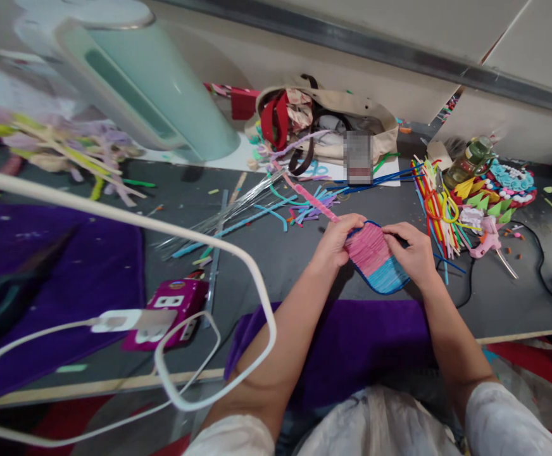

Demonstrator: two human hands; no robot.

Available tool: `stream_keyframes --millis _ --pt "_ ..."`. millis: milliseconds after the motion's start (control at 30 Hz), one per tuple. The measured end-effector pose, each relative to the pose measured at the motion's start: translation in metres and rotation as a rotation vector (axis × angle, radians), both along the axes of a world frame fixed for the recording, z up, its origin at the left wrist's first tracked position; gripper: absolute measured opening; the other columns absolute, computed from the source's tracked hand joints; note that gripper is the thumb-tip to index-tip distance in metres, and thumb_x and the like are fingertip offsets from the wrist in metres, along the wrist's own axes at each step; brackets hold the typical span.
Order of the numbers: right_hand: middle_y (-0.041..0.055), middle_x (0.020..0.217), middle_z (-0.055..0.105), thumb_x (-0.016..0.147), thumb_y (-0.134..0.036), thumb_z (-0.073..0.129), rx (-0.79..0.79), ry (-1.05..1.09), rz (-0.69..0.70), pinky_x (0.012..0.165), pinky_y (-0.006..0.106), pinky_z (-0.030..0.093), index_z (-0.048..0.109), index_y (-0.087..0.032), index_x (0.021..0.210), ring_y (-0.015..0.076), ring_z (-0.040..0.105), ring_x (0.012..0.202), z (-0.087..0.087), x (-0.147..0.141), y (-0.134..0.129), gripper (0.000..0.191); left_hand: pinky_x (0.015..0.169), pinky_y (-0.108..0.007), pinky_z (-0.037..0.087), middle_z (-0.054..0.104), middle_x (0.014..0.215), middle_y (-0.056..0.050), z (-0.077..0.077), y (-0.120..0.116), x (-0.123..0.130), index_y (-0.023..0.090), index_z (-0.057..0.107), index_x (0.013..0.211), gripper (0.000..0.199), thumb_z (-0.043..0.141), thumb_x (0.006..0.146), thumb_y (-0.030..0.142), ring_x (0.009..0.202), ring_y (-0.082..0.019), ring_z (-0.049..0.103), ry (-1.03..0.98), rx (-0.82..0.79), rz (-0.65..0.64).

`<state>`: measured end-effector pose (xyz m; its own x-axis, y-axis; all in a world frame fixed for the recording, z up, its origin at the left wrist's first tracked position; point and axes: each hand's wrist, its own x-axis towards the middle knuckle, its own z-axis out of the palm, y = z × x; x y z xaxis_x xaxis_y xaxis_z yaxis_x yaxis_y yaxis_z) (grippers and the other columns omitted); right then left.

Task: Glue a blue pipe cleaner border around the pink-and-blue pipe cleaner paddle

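A flat rounded piece (375,256), pink on its upper left and light blue on its lower right with a dark blue edge, is held up over the table's front part. My left hand (340,240) is closed on its left edge, thumb and fingers pinching it. At its upper right, the fingers of my right hand (409,250) are pressed together on the dark blue rim. A fuzzy pink strip (314,201) runs from beside my left hand up and to the left.
Loose pipe cleaners (276,212) lie behind my hands, near a beige bag (385,120). To the right are a bundle of coloured stems (437,202), a glass bottle (470,158) and a pink glue gun (487,239). A white cable (252,272) loops across the left, above a purple power strip (188,297).
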<state>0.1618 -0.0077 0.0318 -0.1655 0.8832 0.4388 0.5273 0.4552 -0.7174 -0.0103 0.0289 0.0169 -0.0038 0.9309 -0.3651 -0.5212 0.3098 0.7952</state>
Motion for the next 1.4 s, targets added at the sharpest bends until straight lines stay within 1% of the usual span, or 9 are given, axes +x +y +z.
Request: stream_keyframes --millis 633,967,1233,1400 --pt "0.0048 0.095 0.08 0.094 -0.026 0.06 -0.007 -0.002 0.0 0.082 0.032 0.059 0.08 -0.026 0.095 0.0197 0.075 0.089 0.0009 -0.0001 -0.0004 0.02 0.058 -0.024 0.039 0.058 0.057 0.003 0.0013 -0.0004 -0.0001 0.019 0.069 0.055 0.013 0.071 0.044 0.025 0.059 -0.011 0.046 0.009 0.012 -0.004" --pt "0.0049 0.096 0.08 0.094 -0.027 0.059 -0.017 -0.014 -0.006 0.083 0.033 0.06 0.08 -0.026 0.094 0.02 0.075 0.09 0.0011 -0.0006 -0.0008 0.021 0.059 -0.025 0.04 0.058 0.059 0.003 -0.0027 0.0007 -0.0013 0.018 0.068 0.058 0.013 0.071 0.047 0.024 0.06 -0.011 0.048 0.014 0.019 -0.02" --pt "0.0052 0.096 0.08 0.095 -0.026 0.06 -0.003 -0.001 0.0 0.083 0.033 0.059 0.08 -0.026 0.095 0.0201 0.075 0.09 0.0002 -0.0003 -0.0006 0.02 0.058 -0.025 0.036 0.053 0.058 0.004 0.0013 -0.0009 -0.0022 0.018 0.066 0.056 0.01 0.069 0.048 0.023 0.059 -0.011 0.042 -0.005 0.043 -0.068" --pt "0.0049 0.096 0.08 0.095 -0.027 0.06 -0.012 -0.01 -0.006 0.084 0.033 0.059 0.08 -0.026 0.095 0.0203 0.075 0.091 0.0 -0.0002 -0.0005 0.021 0.059 -0.025 0.036 0.055 0.061 0.004 0.0017 -0.0011 -0.0029 0.018 0.067 0.06 0.012 0.07 0.049 0.023 0.061 -0.011 0.044 -0.014 0.046 -0.068"
